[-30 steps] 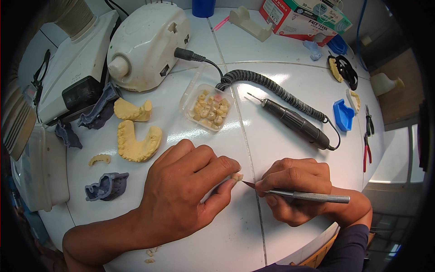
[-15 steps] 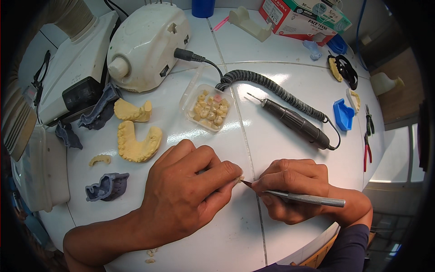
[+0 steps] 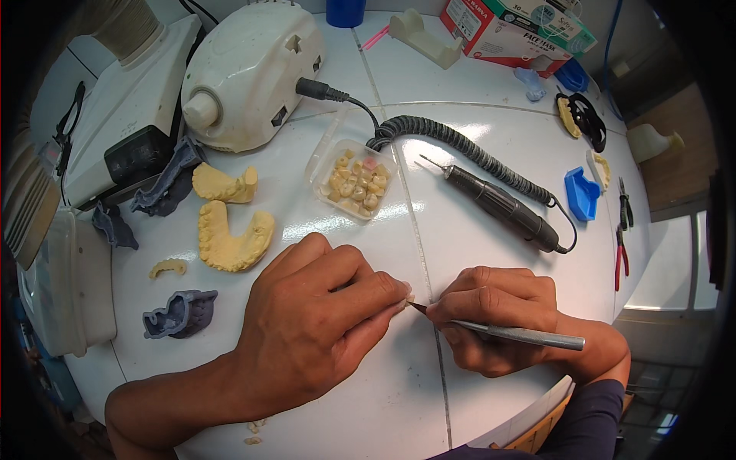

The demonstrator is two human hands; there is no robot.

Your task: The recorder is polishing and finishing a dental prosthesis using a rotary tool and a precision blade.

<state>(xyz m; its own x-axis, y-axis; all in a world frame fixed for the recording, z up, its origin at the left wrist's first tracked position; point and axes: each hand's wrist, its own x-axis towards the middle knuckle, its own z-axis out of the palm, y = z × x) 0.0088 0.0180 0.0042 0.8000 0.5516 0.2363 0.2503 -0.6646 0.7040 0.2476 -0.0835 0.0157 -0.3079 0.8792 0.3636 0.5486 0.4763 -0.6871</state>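
My left hand is closed, thumb and forefinger pinching a small ivory tooth-like piece, mostly hidden by the fingertips. My right hand grips a metal-handled knife, its thin tip at that piece. Just beyond my hands sit an open clear plastic box of several small teeth, a black rotary handpiece on a coiled cord, and a yellow plaster dental model. A purple-grey mold lies left of my left hand.
A white motor unit and machine with hose stand at back left, a lidded tub at far left. Mask boxes are at back right; blue tray and pliers lie right on the white tiled table.
Since a second ago my left forefinger and thumb have closed further over the small piece, and my right hand with the knife has shifted slightly left toward it.
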